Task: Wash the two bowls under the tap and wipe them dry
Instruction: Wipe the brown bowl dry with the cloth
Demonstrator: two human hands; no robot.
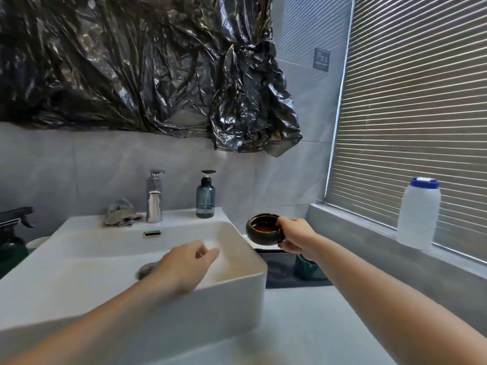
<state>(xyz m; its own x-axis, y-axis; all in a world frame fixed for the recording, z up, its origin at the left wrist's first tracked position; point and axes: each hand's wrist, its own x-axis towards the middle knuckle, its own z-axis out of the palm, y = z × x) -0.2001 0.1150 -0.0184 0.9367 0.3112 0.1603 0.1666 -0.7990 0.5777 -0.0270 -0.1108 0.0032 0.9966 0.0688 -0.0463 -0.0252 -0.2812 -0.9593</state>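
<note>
The right hand [295,234] grips a dark brown bowl [263,229] by its rim, fingers curled round the near side, and holds it in the air just past the right edge of the white sink [237,285], above a dark tray [279,270] that lies on the worktop [303,325] against the basin's right wall. A second, dark green bowl [307,268] seems to sit on that tray, half hidden under the forearm (its shape is hard to make out). The left hand [189,267] hovers over the basin with fingers relaxed and slightly spread, holding nothing.

The tap [154,198] at the back edge of the sink runs no water that can be seen, and the grey cloth [120,213] lies crumpled beside it, untouched. By that reading the task is barely under way: the first bowl is only being brought over, nothing has been rinsed, and both the washing and the drying of two bowls remain.
</note>
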